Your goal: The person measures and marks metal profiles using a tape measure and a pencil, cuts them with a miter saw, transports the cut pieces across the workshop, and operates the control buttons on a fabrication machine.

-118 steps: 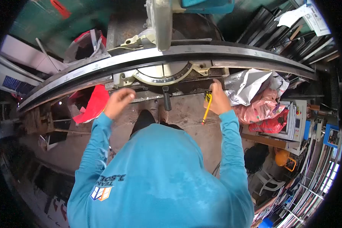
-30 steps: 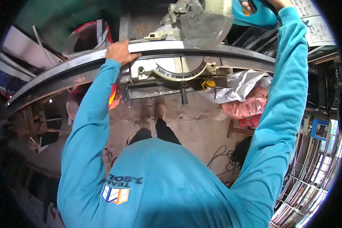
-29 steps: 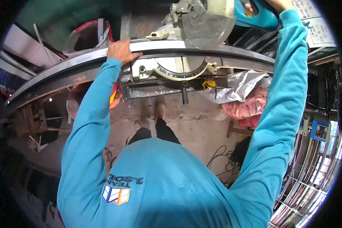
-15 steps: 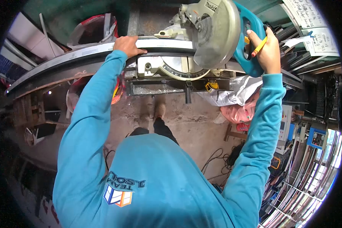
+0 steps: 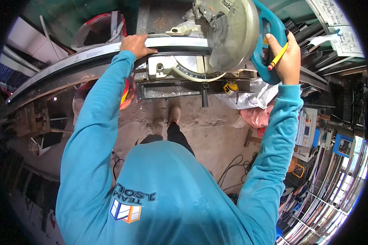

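A long white-faced profile strip (image 5: 81,58) lies across the miter saw's base (image 5: 163,67). My left hand (image 5: 135,45) is closed over the strip, pressing it near the saw's fence. Its right end reaches the clear round blade guard (image 5: 235,38); the blade's contact with it is hidden. My right hand (image 5: 289,61) is wrapped round the saw's teal handle (image 5: 270,20). A yellow pencil (image 5: 279,56) is tucked between that hand's fingers, pointing down and left.
A yellow tape measure (image 5: 230,87) sits below the saw base. Plastic bags (image 5: 255,100) lie to its right. Cables (image 5: 235,169) run over the floor. Racks of long profiles (image 5: 319,196) stand at right, and a lined bin (image 5: 98,32) is behind the strip.
The view has shifted slightly. The pencil's lower end has swung a little down and left. Both hands keep their hold on the strip and the saw handle.
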Motion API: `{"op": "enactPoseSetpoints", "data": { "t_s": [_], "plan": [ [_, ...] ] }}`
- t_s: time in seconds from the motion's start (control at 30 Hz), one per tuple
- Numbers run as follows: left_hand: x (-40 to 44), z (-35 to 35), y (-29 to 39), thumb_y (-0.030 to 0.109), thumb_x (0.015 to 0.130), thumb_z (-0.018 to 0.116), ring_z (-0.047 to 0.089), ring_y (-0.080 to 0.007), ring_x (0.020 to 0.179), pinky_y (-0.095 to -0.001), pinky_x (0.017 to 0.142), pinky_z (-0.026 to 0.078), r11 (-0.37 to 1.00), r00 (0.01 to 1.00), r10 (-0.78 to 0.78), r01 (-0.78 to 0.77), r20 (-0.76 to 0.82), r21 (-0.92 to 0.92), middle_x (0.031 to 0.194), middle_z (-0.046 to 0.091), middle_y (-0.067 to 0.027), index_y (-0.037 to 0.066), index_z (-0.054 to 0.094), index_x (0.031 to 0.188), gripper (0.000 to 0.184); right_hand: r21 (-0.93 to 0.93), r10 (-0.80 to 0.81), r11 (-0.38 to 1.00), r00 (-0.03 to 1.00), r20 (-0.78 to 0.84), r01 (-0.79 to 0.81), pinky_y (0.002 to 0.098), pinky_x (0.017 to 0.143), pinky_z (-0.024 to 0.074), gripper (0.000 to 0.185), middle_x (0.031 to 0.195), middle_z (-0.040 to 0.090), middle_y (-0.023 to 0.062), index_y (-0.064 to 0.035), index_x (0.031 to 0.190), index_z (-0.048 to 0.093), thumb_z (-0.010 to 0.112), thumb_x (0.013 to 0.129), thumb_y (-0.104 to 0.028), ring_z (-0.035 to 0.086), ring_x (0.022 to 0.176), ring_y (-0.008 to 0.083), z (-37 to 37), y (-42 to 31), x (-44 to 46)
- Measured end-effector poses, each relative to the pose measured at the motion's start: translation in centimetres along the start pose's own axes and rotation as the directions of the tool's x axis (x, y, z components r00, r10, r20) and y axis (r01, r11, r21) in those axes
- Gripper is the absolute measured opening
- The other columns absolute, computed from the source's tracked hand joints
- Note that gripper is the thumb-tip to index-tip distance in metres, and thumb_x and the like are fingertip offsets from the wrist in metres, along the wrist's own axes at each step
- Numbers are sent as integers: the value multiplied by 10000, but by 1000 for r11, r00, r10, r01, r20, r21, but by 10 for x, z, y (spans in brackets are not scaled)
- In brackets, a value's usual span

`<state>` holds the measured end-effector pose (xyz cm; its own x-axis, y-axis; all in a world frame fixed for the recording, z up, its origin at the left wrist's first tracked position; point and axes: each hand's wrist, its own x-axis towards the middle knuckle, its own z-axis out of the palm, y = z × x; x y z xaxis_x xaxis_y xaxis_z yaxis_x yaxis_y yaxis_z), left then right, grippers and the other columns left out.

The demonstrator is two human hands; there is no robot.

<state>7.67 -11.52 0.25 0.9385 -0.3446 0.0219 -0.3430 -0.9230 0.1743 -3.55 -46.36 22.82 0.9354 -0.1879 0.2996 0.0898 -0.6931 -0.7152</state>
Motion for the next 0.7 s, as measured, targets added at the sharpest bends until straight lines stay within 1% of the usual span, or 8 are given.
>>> {"op": "enactPoseSetpoints", "data": {
  "t_s": [0.13,0.2,0.3,0.43,0.53,0.6,0.63,0.7],
  "plan": [
    [1,3,0,642,641,721,664,-353,826,-458,730,521,1000,1000,0,0,3,-6,875,687,-170,94,663,979,647,-6,-29,1000,1000,-11,29,269,526,520,324,781,655,68,21,1074,572,696,848,-176,631,583,133,2,0,-3],
    [-2,4,1,631,650,721,667,-345,827,-454,729,524,1000,1000,0,0,-29,19,875,689,-166,97,660,980,631,-43,-99,994,995,-30,98,265,519,513,319,764,654,63,17,1070,577,697,846,-177,628,571,130,3,5,-4],
    [-2,6,1,621,662,720,668,-342,829,-450,730,526,1000,999,3,-3,-52,16,880,690,-162,98,659,987,619,-61,-134,989,990,-41,131,261,513,505,314,748,650,60,13,1062,582,700,842,-177,626,559,130,3,7,-5],
    [0,5,1,614,667,721,668,-343,827,-447,736,525,1000,999,5,-4,-35,21,891,690,-161,98,660,987,611,-48,-118,992,992,-39,117,260,509,500,315,732,646,54,9,1063,583,702,840,-179,625,554,132,3,5,-5],
    [1,5,1,621,672,716,666,-337,863,-440,772,520,1000,1000,-7,7,-14,0,908,688,-164,90,664,963,608,-24,-123,992,992,-23,122,261,510,501,317,733,646,53,9,1066,583,701,840,-180,625,552,133,2,8,-4],
    [1,4,0,616,662,724,663,-342,861,-447,765,517,1000,1000,-17,17,5,-10,913,692,-151,120,667,1015,612,-18,-108,994,994,-22,108,264,511,503,322,742,648,56,12,1066,580,701,840,-181,630,558,136,2,8,-4],
    [2,4,-1,616,662,724,663,-342,861,-447,765,517,1000,1000,-14,14,4,-6,913,692,-151,120,667,1015,612,-16,-108,994,994,-26,107,264,511,503,322,742,648,56,12,1066,580,701,840,-181,630,558,136,2,8,-5],
    [1,4,0,617,652,731,661,-340,878,-448,773,515,1000,1000,-24,24,16,-19,928,692,-150,132,670,1034,620,82,-32,996,999,-10,33,263,515,507,325,760,653,64,18,1064,577,702,838,-179,636,566,141,3,7,-5]
  ]
}}
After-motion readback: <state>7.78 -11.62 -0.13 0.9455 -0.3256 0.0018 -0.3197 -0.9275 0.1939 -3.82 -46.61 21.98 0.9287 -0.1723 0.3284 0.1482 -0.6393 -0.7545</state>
